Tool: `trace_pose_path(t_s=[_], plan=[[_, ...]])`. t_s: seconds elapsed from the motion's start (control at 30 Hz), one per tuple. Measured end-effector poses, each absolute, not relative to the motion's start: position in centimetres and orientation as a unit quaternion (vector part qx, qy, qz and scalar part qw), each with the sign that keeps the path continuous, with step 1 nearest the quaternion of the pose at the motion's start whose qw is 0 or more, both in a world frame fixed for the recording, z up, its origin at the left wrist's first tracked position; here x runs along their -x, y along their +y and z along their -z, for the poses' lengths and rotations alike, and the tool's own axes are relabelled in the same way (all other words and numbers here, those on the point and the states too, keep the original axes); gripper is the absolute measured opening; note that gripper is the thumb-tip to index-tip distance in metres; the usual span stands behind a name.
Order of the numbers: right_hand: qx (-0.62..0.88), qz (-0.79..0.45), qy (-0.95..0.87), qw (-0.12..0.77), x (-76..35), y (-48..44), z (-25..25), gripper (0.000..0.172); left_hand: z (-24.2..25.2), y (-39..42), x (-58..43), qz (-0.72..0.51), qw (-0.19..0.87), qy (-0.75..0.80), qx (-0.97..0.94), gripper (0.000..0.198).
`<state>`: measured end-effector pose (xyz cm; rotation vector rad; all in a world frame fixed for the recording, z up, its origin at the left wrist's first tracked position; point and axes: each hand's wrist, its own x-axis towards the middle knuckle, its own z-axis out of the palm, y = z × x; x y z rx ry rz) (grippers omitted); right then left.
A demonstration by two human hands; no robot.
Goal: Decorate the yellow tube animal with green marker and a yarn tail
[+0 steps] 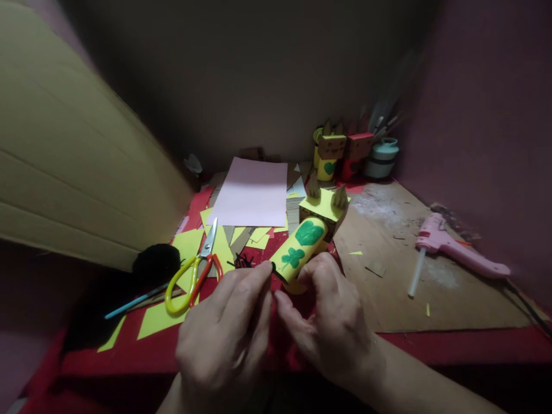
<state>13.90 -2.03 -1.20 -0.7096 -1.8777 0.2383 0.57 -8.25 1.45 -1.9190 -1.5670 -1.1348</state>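
Note:
A cardboard figure with a yellow paper tube body (297, 247) lies tilted in front of me, its tube painted with green shapes. Its boxy head (324, 204) has a yellow face upward and two brown pointed pieces. My right hand (330, 313) curls around the tube's near end, fingers bent against it. At the lower left rim of the tube, my left hand (228, 322) pinches a small black piece (273, 267); most of it is hidden by the fingers. Black strands (241, 261) stick out just beyond the left knuckles.
Scissors (194, 276) with yellow and red handles lie left, beside a black ball (156, 261) and a blue stick (135, 302). A pink glue gun (457, 244) rests on the cardboard sheet (388, 310). Behind are pink paper (252, 192), finished-looking figures (331, 152) and a jar (382, 158).

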Motion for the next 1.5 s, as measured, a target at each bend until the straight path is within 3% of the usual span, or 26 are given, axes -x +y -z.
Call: trace_pose_path(t_s=[0.37,0.63,0.83,1.3,1.5], plan=[[0.329,-0.059,-0.787,0.519,-13.1,-1.8,1.3,0.009,-1.4,-8.0,0.0,0.354,0.27,-0.55,0.707,0.028],[0.322,-0.063,-0.789,0.519,-13.1,-1.7,1.3,0.009,-0.7,-8.4,1.0,0.317,0.245,-0.566,0.721,0.035],[0.322,-0.063,-0.791,0.516,-13.2,-1.6,1.3,0.011,-0.4,-8.1,1.6,0.264,0.307,-0.529,0.746,0.034],[0.311,-0.066,-0.79,0.524,-13.1,-1.6,1.5,0.011,-1.1,-7.3,2.0,0.242,0.33,-0.485,0.773,0.025],[0.309,-0.074,-0.791,0.522,-13.1,-1.5,1.4,0.012,-0.7,-7.2,2.1,0.253,0.34,-0.471,0.773,0.03]])
